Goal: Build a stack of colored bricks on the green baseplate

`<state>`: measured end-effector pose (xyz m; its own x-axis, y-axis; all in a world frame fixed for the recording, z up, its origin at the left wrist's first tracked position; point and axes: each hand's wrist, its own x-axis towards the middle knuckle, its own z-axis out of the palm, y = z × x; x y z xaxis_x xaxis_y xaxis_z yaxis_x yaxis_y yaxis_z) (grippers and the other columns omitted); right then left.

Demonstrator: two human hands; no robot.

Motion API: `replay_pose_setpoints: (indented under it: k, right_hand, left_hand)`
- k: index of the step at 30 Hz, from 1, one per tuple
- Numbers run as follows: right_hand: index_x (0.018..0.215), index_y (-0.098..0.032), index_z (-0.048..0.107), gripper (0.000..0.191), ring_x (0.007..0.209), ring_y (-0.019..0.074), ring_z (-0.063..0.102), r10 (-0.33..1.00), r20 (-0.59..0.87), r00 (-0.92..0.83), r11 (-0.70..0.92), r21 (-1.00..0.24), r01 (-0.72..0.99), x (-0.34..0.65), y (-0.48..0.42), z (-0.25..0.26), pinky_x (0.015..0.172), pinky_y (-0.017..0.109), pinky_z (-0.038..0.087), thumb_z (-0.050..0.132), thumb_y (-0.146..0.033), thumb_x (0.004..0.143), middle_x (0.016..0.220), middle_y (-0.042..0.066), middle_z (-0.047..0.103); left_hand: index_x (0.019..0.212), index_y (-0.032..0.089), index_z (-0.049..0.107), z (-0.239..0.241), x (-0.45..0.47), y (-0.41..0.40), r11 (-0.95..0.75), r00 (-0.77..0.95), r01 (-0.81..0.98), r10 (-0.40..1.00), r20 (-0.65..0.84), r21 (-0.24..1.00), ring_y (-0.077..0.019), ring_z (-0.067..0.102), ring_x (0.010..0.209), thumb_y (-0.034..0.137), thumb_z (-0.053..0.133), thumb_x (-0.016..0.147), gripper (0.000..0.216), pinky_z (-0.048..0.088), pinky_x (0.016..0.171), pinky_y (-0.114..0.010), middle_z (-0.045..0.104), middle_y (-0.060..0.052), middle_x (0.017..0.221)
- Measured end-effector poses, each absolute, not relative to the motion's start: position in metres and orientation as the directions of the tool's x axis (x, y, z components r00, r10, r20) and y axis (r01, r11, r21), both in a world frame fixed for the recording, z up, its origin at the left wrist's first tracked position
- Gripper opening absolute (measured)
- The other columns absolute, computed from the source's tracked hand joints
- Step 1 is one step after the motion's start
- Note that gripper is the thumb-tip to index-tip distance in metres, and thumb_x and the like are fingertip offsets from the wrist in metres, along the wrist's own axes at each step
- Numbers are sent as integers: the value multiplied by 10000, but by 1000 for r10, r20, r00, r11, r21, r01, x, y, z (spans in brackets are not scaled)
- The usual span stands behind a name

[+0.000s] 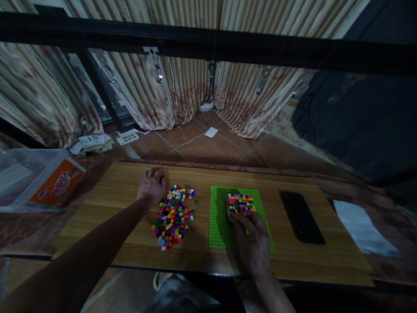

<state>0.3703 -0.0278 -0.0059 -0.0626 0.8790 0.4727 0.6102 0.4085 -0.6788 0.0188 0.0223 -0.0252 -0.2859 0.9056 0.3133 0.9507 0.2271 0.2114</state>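
On the table, my left hand (152, 185) rests with its fingers curled into a loose fist; nothing shows in it. Just right of it lies a loose heap of small colourful toy bricks (173, 217). A green studded baseplate (217, 234) sits to the right of the heap. Upon the baseplate stands a raised block of tightly packed multicoloured bricks (240, 201). My right hand (253, 237) is over the baseplate, thumb and forefinger pinched on a small brick at the block's near left corner. The fingers hide most of that brick and the block's near side.
A black phone (301, 216) lies right of the baseplate on the wooden table (130, 243). Beyond the table's right end is a white sheet (363, 228). A clear plastic bin (39, 180) with an orange label stands off the left end. Striped curtains (185, 91) hang behind.
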Motion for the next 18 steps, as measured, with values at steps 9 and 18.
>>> replay_pose_setpoints:
  k: [9, 18]
  right_hand:
    - [984, -245, 754, 208, 887, 172, 633, 846, 521, -117, 464, -609, 644, 371, -30, -7, 769, 314, 564, 557, -294, 936, 991, 71, 636]
    - [1132, -228, 710, 282, 969, 203, 630, 813, 536, -228, 523, -502, 688, 375, -35, -16, 840, 359, 557, 481, -260, 971, 1043, 92, 658]
  left_hand:
    - [1198, 165, 575, -26, 19, 21, 229, -291, 949, 900, 325, 215, -311, 495, 1147, 313, 406, 884, 386, 413, 1006, -476, 575, -129, 1257]
    - [1202, 142, 574, -25, 20, 21, 223, -282, 952, 904, 322, 211, -307, 491, 1154, 303, 401, 886, 394, 394, 1026, -464, 564, -135, 1280]
